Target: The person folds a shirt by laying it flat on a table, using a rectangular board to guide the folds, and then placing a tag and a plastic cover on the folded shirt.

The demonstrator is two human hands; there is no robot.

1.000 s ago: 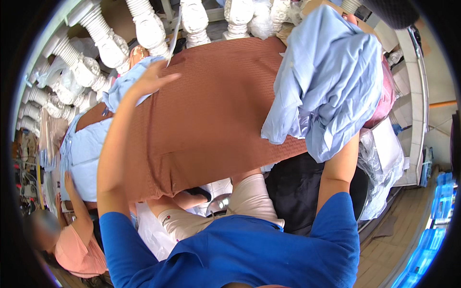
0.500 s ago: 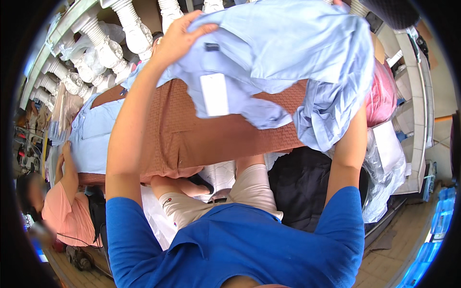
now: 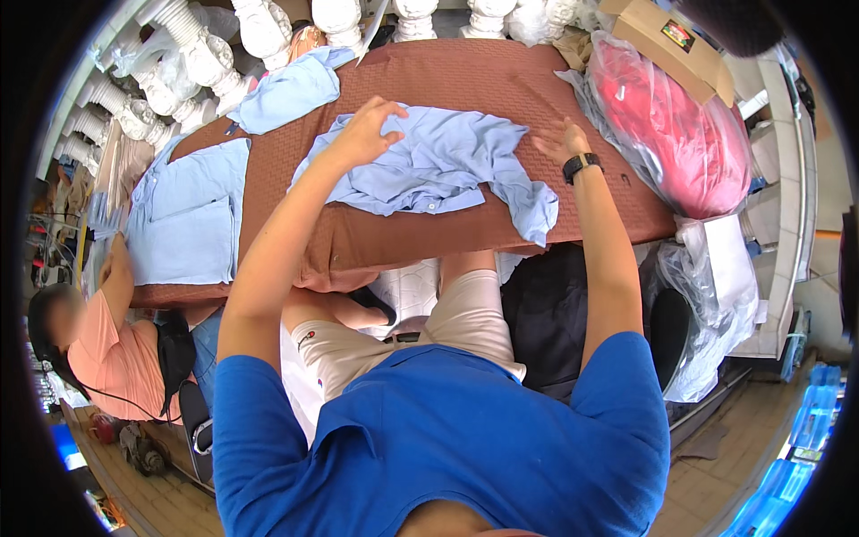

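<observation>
A long surface under a brown textured cover stretches before me from left to right, with white balusters lined up behind its far edge. At its near left end sits a co-worker in a peach top, one hand by the left side of a neatly laid pale blue piece. At the far right, a red bundle in clear plastic leans beside a brown cardboard box. The pale blue garment I am busy with lies rumpled across the middle of the surface, between that laid piece and the red bundle, its right end trailing to the near edge. A smaller blue heap sits to the far left of it. My left hand is over the garment's far left part, fingers bent and thumb parted from them; whether they touch the cloth I cannot tell. My right hand is just right of the garment, its fingers spread loosely with nothing in them. A black watch circles my right wrist, and a small white button shows near the garment's near edge.
</observation>
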